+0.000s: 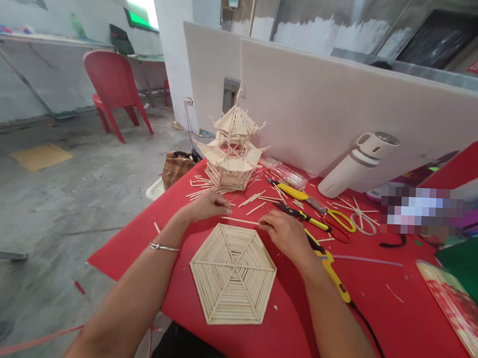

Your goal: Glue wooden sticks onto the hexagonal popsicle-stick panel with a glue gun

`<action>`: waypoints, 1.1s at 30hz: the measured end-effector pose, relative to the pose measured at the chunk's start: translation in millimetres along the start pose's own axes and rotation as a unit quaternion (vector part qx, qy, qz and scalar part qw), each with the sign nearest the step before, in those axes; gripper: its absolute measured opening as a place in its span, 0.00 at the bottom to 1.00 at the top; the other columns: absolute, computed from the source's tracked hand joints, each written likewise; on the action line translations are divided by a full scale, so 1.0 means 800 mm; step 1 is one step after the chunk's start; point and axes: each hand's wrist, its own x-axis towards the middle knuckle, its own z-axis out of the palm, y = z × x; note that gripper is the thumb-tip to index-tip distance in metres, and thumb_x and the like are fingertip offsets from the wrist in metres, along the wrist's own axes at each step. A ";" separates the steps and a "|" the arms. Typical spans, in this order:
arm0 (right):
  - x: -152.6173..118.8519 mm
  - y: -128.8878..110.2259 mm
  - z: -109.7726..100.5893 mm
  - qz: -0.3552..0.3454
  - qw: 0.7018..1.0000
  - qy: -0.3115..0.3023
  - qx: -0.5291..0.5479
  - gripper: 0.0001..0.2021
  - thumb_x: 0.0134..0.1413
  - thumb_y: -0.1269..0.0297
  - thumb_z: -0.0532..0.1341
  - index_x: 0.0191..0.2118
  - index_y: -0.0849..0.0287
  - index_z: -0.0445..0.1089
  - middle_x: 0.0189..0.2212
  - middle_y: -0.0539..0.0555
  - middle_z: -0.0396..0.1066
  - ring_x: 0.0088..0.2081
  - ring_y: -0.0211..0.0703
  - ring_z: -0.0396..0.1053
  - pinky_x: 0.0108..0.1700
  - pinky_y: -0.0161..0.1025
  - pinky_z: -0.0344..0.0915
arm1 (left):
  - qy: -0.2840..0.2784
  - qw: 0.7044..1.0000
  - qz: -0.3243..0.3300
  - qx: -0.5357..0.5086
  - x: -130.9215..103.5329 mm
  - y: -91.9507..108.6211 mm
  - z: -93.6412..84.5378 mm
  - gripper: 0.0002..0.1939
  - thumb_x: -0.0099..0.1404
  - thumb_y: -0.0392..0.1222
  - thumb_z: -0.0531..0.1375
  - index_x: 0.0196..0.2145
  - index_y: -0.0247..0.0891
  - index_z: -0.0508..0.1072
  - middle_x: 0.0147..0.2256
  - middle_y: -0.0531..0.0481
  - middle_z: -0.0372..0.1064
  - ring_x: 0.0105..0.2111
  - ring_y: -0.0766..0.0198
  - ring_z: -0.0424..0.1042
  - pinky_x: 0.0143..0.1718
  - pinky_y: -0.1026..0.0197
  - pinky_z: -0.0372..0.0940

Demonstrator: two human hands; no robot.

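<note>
A hexagonal panel of thin wooden sticks [241,298] lies flat on the red tabletop in front of me. Just beyond its far edge is a single wooden stick [239,220], lying roughly crosswise. My right hand [286,234] has its fingers closed at the right end of that stick. Close to the stick's left end, my left hand [211,205] is closed with thumb and fingertips together; what they hold, if anything, is too small to make out. Behind both hands stands a tiered pagoda model [234,160] built of sticks, with loose sticks [202,187] around its base.
Right of my hands lie a yellow utility knife [292,192], pliers [310,219], scissors [342,219] and a yellow glue gun [333,273] with a black cord. A white flask [348,170] stands before a white partition [306,97]. A stick packet [451,309] is at far right.
</note>
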 end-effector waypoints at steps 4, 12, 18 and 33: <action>0.006 0.010 0.001 0.008 0.999 -0.031 0.023 0.08 0.65 0.62 0.60 0.40 0.51 0.78 0.39 0.49 0.76 0.42 0.41 0.72 0.40 0.35 0.60 | -0.032 0.999 -0.005 0.035 -0.004 -0.002 0.000 0.10 0.57 0.45 0.65 0.29 0.35 0.81 0.29 0.49 0.76 0.29 0.65 0.71 0.32 0.63 0.63; 0.011 0.016 0.009 0.007 0.996 -0.069 0.050 0.09 0.64 0.62 0.60 0.41 0.51 0.78 0.40 0.50 0.77 0.42 0.41 0.72 0.40 0.35 0.59 | -0.085 0.994 -0.034 0.066 -0.004 -0.013 0.011 0.12 0.58 0.47 0.65 0.31 0.34 0.82 0.30 0.47 0.78 0.30 0.63 0.72 0.33 0.63 0.63; 0.011 0.014 0.010 0.003 0.995 -0.082 0.059 0.09 0.63 0.63 0.60 0.40 0.51 0.79 0.38 0.50 0.76 0.41 0.40 0.72 0.39 0.35 0.59 | -0.109 0.991 -0.051 0.053 -0.002 -0.018 0.009 0.13 0.56 0.48 0.66 0.31 0.34 0.82 0.29 0.48 0.76 0.29 0.64 0.70 0.32 0.63 0.63; 0.012 0.017 0.014 -0.005 0.994 -0.085 0.071 0.08 0.63 0.63 0.60 0.40 0.52 0.79 0.38 0.50 0.77 0.42 0.41 0.72 0.41 0.35 0.59 | -0.133 0.988 -0.074 0.029 0.004 -0.016 0.006 0.10 0.53 0.46 0.67 0.28 0.35 0.82 0.25 0.50 0.74 0.27 0.65 0.70 0.31 0.63 0.62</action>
